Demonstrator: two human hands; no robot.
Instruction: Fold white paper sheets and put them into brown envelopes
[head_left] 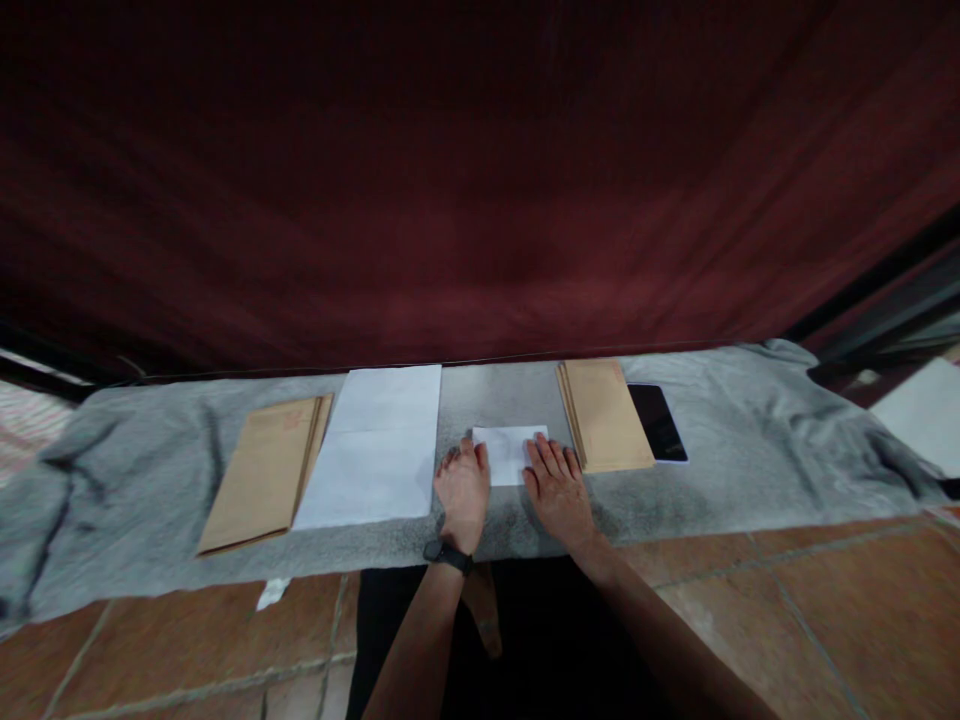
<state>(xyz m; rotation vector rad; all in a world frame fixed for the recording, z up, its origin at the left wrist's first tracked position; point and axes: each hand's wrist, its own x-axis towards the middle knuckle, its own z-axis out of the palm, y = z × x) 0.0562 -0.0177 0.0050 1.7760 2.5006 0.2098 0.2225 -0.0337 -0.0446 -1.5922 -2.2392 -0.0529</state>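
Observation:
A small white folded sheet of paper [507, 456] lies flat on the grey cloth in front of me. My left hand [461, 488], with a dark watch at the wrist, is at the paper's left edge, its fingers curled and its thumb over the edge. On the right edge rests my right hand [556, 492], palm down with fingers stretched out. Left of my hands is a stack of larger white paper [375, 440] with a faint crease across it. Brown envelopes [609, 415] lie in a pile just beyond my right hand.
Another pile of brown envelopes [259, 470] sits left of the white paper. A dark-screened tablet [658, 422] lies partly under the right-hand pile. Grey cloth [750, 440] covers the surface, and a dark red curtain [450, 200] hangs behind. A white scrap [272, 592] lies on the tiled floor.

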